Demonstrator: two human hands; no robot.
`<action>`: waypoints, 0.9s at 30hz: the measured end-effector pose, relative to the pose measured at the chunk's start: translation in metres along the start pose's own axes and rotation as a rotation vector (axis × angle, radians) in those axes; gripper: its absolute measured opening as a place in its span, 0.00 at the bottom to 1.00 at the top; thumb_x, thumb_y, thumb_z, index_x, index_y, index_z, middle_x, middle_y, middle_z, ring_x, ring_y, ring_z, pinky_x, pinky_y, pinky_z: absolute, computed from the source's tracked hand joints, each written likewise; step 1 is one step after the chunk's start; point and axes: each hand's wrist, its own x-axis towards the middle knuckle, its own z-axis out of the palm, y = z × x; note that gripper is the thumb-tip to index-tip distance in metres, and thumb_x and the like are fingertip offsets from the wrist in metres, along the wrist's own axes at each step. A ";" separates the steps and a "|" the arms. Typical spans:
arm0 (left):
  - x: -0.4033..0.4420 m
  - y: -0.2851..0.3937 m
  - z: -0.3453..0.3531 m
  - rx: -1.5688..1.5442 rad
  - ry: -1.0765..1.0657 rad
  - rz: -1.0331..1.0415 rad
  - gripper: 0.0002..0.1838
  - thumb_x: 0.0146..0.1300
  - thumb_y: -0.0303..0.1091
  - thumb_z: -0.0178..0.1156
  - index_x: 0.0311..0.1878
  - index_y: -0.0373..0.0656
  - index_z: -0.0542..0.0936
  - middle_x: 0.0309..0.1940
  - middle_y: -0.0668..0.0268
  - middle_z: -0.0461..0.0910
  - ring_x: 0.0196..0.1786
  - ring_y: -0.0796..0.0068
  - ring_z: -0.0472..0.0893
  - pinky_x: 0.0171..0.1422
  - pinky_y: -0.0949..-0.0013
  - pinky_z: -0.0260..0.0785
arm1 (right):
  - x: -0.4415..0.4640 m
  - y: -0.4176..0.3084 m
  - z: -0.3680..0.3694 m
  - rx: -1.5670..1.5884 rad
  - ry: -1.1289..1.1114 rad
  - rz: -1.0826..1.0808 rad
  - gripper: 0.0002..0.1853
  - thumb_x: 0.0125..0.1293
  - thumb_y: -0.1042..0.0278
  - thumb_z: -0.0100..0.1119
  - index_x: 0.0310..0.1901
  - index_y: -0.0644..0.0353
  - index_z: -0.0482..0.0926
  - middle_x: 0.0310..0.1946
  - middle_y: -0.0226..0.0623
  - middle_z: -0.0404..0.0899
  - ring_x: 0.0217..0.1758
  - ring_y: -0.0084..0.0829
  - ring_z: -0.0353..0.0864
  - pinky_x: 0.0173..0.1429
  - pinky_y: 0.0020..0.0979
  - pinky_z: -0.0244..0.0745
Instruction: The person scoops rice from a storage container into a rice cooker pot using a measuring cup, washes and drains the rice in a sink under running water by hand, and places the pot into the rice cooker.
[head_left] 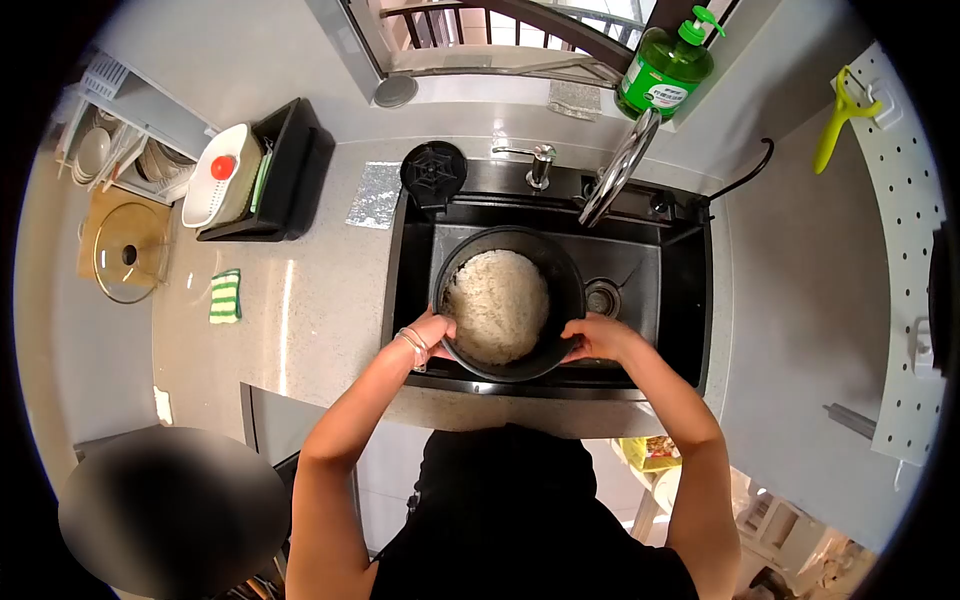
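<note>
A round dark pot [567,290] with white rice [497,305] in it is held over the black sink [648,262]. My left hand [432,332] grips the pot's lower left rim, thumb on the inside edge; a bracelet circles that wrist. On the lower right rim, my right hand [596,337] holds the pot in the same way. The fingers under the pot are mostly hidden. Right of the pot the sink drain [602,297] shows, and the faucet [618,170] stands behind it.
On the left counter lie a striped sponge [226,296], a foil sheet [374,195] and a black bin [290,180] beside a white basket [222,175]. A green soap bottle [665,75] stands on the sill. A pegboard [905,200] is at right, a blurred round shape at lower left.
</note>
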 end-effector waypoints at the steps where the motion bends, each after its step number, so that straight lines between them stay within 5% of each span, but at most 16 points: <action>1: 0.005 -0.006 0.007 -0.028 0.109 0.013 0.23 0.46 0.20 0.49 0.50 0.33 0.68 0.42 0.56 0.75 0.42 0.57 0.78 0.42 0.53 0.76 | -0.004 -0.010 0.000 -0.054 0.009 0.012 0.14 0.58 0.73 0.52 0.43 0.75 0.69 0.38 0.47 0.74 0.36 0.39 0.79 0.45 0.42 0.80; 4: 0.035 -0.032 0.018 -0.212 0.125 0.028 0.25 0.44 0.16 0.49 0.51 0.33 0.65 0.45 0.54 0.71 0.46 0.55 0.75 0.43 0.50 0.75 | -0.005 -0.045 -0.006 -0.529 0.242 -0.180 0.18 0.61 0.64 0.55 0.49 0.64 0.69 0.47 0.42 0.73 0.38 0.32 0.78 0.39 0.34 0.80; 5: 0.038 -0.035 0.027 -0.236 0.157 0.028 0.27 0.43 0.16 0.49 0.53 0.34 0.63 0.47 0.54 0.70 0.48 0.54 0.74 0.43 0.50 0.75 | 0.010 -0.052 -0.026 -0.719 0.436 -0.454 0.19 0.62 0.61 0.55 0.50 0.62 0.68 0.46 0.39 0.73 0.37 0.26 0.76 0.30 0.27 0.77; 6: 0.033 -0.030 0.038 -0.285 0.172 0.013 0.32 0.43 0.16 0.49 0.57 0.37 0.59 0.48 0.53 0.68 0.49 0.53 0.73 0.43 0.48 0.75 | 0.033 -0.063 -0.054 -1.000 0.606 -0.854 0.20 0.62 0.61 0.55 0.53 0.60 0.67 0.43 0.36 0.72 0.34 0.22 0.75 0.25 0.24 0.73; 7: 0.041 -0.035 0.044 -0.334 0.166 0.024 0.35 0.43 0.16 0.49 0.59 0.39 0.56 0.49 0.52 0.68 0.49 0.52 0.73 0.42 0.46 0.75 | 0.038 -0.078 -0.055 -1.035 0.762 -0.946 0.20 0.61 0.66 0.55 0.55 0.58 0.66 0.43 0.34 0.71 0.31 0.20 0.73 0.24 0.24 0.71; 9: 0.058 -0.041 0.053 -0.349 0.096 0.030 0.38 0.43 0.15 0.48 0.62 0.43 0.54 0.51 0.52 0.67 0.49 0.52 0.73 0.41 0.46 0.76 | 0.037 -0.107 -0.034 -1.090 0.715 -1.203 0.23 0.60 0.75 0.52 0.59 0.56 0.64 0.43 0.37 0.72 0.28 0.19 0.71 0.25 0.25 0.70; 12: 0.073 -0.042 0.063 -0.330 -0.023 0.021 0.40 0.43 0.15 0.46 0.64 0.48 0.52 0.53 0.53 0.66 0.49 0.51 0.73 0.39 0.47 0.77 | 0.055 -0.124 -0.034 -1.418 0.701 -1.191 0.20 0.61 0.73 0.49 0.57 0.55 0.68 0.51 0.47 0.72 0.43 0.41 0.77 0.48 0.34 0.71; 15: 0.080 -0.040 0.076 -0.345 -0.007 0.031 0.48 0.44 0.16 0.47 0.68 0.63 0.42 0.57 0.55 0.63 0.50 0.50 0.72 0.36 0.48 0.77 | 0.038 -0.123 -0.018 -1.356 0.786 -0.863 0.16 0.61 0.72 0.49 0.51 0.54 0.74 0.49 0.48 0.73 0.52 0.46 0.73 0.56 0.36 0.66; 19: 0.078 -0.031 0.084 -0.287 0.036 0.048 0.50 0.46 0.17 0.47 0.70 0.61 0.36 0.64 0.54 0.56 0.54 0.49 0.69 0.40 0.48 0.75 | 0.028 -0.105 -0.019 -1.446 0.795 -1.158 0.15 0.57 0.78 0.51 0.47 0.57 0.76 0.45 0.46 0.75 0.48 0.44 0.74 0.53 0.34 0.67; 22: 0.074 -0.027 0.081 -0.244 0.036 0.065 0.50 0.47 0.18 0.47 0.70 0.61 0.35 0.67 0.54 0.51 0.56 0.49 0.68 0.44 0.49 0.74 | 0.027 -0.067 -0.043 -1.055 1.017 -1.089 0.17 0.58 0.80 0.51 0.50 0.62 0.73 0.44 0.42 0.75 0.48 0.33 0.74 0.52 0.28 0.68; 23: 0.073 -0.027 0.078 -0.257 0.030 0.064 0.50 0.48 0.18 0.47 0.70 0.61 0.35 0.67 0.54 0.51 0.56 0.49 0.67 0.46 0.49 0.74 | 0.023 -0.050 -0.049 -0.817 0.914 -1.103 0.18 0.59 0.79 0.52 0.53 0.61 0.71 0.45 0.36 0.74 0.47 0.28 0.73 0.52 0.28 0.68; 25: 0.071 -0.027 0.073 -0.280 0.018 0.060 0.49 0.49 0.18 0.47 0.70 0.61 0.34 0.68 0.54 0.49 0.57 0.49 0.66 0.49 0.49 0.72 | 0.026 -0.005 -0.074 -0.467 0.800 -0.749 0.33 0.56 0.69 0.60 0.63 0.57 0.58 0.52 0.38 0.71 0.46 0.28 0.72 0.49 0.29 0.70; 26: 0.067 -0.026 0.072 -0.286 0.020 0.055 0.49 0.49 0.18 0.47 0.70 0.61 0.34 0.68 0.54 0.49 0.58 0.49 0.66 0.49 0.50 0.72 | -0.004 -0.011 -0.012 -0.282 0.788 -0.377 0.40 0.55 0.63 0.62 0.66 0.57 0.51 0.56 0.40 0.66 0.47 0.33 0.73 0.46 0.37 0.74; 27: 0.061 -0.022 0.071 -0.290 0.022 0.051 0.49 0.49 0.18 0.47 0.70 0.61 0.33 0.68 0.54 0.48 0.58 0.49 0.66 0.50 0.50 0.72 | 0.005 0.007 -0.016 -0.058 0.736 -0.231 0.43 0.54 0.59 0.63 0.67 0.56 0.47 0.59 0.41 0.62 0.48 0.38 0.73 0.44 0.44 0.75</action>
